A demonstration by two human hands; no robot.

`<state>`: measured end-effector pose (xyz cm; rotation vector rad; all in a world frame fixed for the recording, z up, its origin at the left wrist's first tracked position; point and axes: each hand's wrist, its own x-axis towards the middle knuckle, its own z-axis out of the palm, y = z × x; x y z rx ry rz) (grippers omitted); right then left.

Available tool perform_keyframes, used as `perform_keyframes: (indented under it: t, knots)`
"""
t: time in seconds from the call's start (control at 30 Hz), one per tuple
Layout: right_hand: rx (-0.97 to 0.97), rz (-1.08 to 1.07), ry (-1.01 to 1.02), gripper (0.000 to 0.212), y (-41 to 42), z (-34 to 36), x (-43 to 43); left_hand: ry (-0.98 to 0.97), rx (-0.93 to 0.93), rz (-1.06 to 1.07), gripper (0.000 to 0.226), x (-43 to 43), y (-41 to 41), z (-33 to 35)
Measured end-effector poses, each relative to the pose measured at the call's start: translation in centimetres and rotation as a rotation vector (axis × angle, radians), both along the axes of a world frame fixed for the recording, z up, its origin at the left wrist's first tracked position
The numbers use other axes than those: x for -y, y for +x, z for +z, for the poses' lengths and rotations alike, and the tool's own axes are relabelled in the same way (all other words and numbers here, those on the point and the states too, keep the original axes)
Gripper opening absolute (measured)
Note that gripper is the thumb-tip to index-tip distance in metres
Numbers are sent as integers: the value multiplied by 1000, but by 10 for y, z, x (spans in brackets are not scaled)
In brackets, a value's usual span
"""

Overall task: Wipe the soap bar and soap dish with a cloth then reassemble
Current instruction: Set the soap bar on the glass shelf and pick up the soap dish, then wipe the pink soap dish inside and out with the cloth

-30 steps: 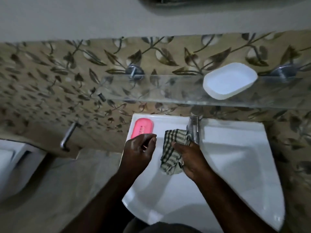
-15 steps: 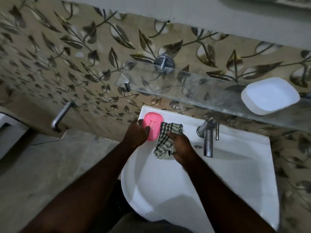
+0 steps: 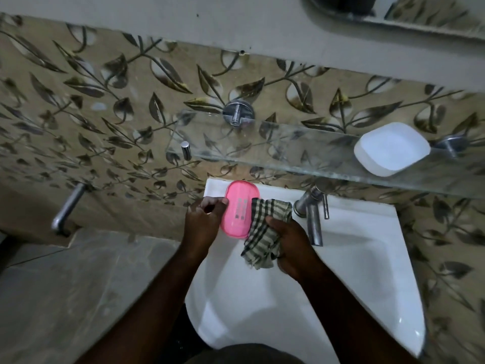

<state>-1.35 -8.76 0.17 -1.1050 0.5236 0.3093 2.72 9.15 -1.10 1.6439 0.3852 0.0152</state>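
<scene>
Head view: left hand [image 3: 202, 223] gripped pink soap dish [image 3: 239, 207] by edge; right hand [image 3: 292, 249] clutched checked cloth [image 3: 263, 233] against it. Tap [image 3: 314, 223] beside cloth; white tray [image 3: 391, 149] on glass shelf [image 3: 288, 149].

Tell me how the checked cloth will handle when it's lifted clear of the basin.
Likely floppy: the checked cloth is bunched in the right hand and its free end hangs in loose folds. Probably light for its size, since one hand alone carries it. It is unlikely to roll or slip; its top edge seems to drape against the pink soap dish piece.
</scene>
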Motion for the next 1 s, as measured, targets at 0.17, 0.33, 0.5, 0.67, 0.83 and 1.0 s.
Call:
perform_keyframes:
  t: [0.17,0.33,0.5,0.67,0.83,1.0]
  knots:
    - [53,4,-17,31,-21,25,4,-676,-121,-181,5,-4,-12,21]
    - [144,108,-173,22,-35,43,1,-1178,-300,-474,71,-2,-27,26]
    - [172,224,-349,18,-45,57,2,-1288,-284,-480,73,2,-40,16]
    - [219,246,-489,13,-49,80,15,-1341,-268,-480,69,4,-46,12]
    - [285,229,-371,13,-55,97,18,-1260,-332,-470,78,11,-42,20]
    - [425,281,-517,11,-42,115,-4,-1166,-298,-428,73,32,-53,37]
